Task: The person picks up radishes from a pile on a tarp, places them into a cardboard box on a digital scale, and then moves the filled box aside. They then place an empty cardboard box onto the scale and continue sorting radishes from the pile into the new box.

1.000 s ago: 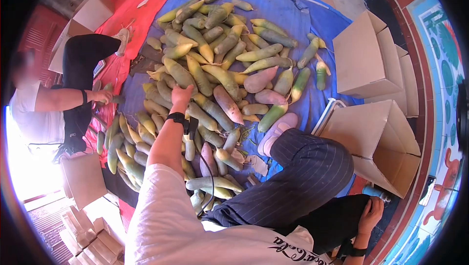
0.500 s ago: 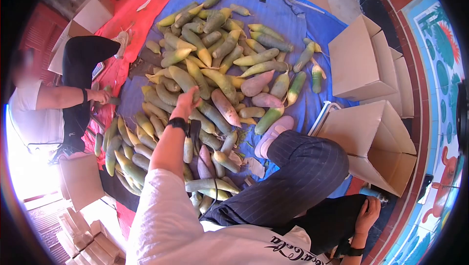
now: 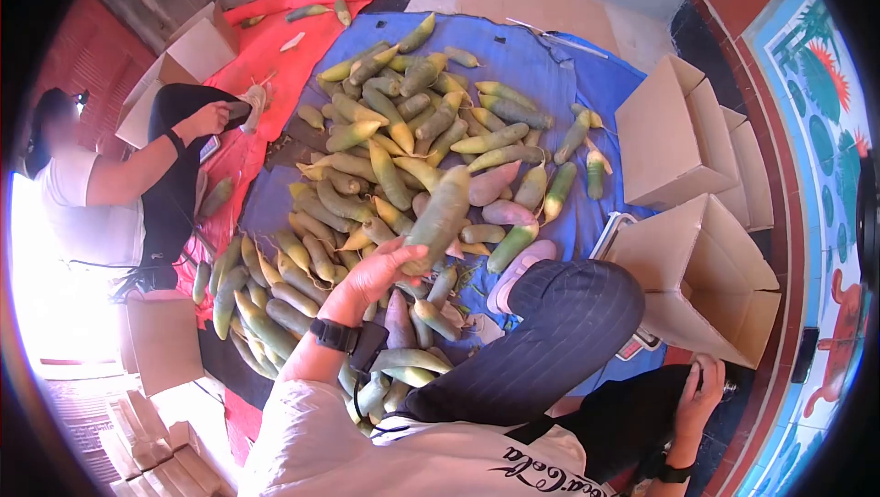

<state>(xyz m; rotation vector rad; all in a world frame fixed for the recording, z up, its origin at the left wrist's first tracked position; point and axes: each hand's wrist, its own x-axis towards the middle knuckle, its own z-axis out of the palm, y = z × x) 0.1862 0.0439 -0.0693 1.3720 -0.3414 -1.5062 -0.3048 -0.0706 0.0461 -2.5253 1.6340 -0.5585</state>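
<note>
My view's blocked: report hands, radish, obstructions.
Left hand gripping radish above pile. Right hand against dark trousers. Striped knee between radish and open box.

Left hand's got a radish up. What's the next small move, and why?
I'd probably ease the left hand toward the open box, keeping the radish high. It already looks raised above the pile, and the bent knee lies between hand and box. Whether the box is its intended place, I can't tell.

Radishes (image 3: 391, 178) piled on the tarp (image 3: 550, 71), boxes (image 3: 662, 135) at right, another person (image 3: 115, 181) left.
</note>
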